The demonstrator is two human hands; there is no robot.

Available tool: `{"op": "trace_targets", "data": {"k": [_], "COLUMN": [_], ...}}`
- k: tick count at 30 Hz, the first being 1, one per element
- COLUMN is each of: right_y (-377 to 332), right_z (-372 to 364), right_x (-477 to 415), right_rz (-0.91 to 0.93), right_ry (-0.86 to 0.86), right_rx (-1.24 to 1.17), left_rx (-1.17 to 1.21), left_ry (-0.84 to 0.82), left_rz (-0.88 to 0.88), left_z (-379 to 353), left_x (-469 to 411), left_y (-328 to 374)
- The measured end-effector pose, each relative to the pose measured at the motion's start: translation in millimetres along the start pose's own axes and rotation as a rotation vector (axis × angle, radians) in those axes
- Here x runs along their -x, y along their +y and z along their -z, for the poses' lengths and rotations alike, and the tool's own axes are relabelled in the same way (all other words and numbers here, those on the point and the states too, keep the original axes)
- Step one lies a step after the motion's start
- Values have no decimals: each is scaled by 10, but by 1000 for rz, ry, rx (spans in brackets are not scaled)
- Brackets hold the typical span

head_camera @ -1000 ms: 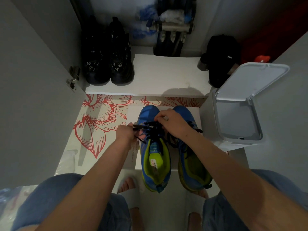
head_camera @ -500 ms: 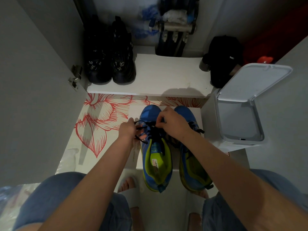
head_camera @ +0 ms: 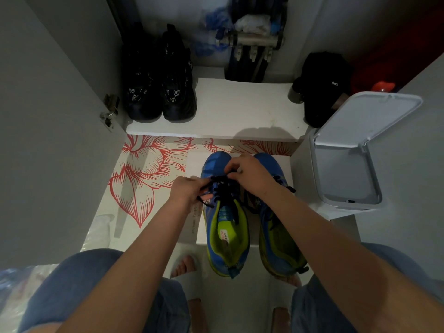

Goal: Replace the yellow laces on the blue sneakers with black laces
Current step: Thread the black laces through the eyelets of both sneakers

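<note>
Blue sneakers (head_camera: 227, 239) stand side by side on a white box (head_camera: 192, 162), toes pointing away. Over the one on the left, the left hand (head_camera: 185, 191) pinches the black lace (head_camera: 224, 188) at its side; the right hand (head_camera: 249, 174) pinches it nearer the toe.

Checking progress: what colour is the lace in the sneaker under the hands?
Black; the lace shows best in the head view.
</note>
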State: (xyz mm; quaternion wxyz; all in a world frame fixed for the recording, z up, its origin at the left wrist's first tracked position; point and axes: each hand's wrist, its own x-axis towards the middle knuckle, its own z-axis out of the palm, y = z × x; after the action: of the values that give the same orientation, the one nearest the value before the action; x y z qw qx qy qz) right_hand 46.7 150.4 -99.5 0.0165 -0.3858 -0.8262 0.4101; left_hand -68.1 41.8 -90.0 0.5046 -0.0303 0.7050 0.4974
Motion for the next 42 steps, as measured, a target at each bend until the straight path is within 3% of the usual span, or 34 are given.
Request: {"op": "trace_targets", "data": {"k": [5,10,13,18,24,29,36,42], "right_y": [-12,12,-2,-2,3,43,102,41], "right_z": [66,53,78,75,19,-25,-59,108], "right_x": [7,-27,-43,-49,-72,-115,-82,-55], "right_rz": [40,50,67,63,27,-96,-257,-53], "right_ry": [-5,-40,-59,-80,-70,-36,40,-81], "right_rx": [4,-30,-20,-2,55,-157,-416,-264], "left_rx": [16,-238,-237,-164,-118,-82,-273,-381], "left_ry": [-53,-127,-74,25,6,41,42,45], "left_rz": [-10,-125,-187,-136,-108,-45,-138,-204], "left_z": [39,73,81,44,11,12,37,3], "left_x": [40,84,42,16,31,-40,-49,16], "left_y": [37,66,3,-21,8,43,6,13]}}
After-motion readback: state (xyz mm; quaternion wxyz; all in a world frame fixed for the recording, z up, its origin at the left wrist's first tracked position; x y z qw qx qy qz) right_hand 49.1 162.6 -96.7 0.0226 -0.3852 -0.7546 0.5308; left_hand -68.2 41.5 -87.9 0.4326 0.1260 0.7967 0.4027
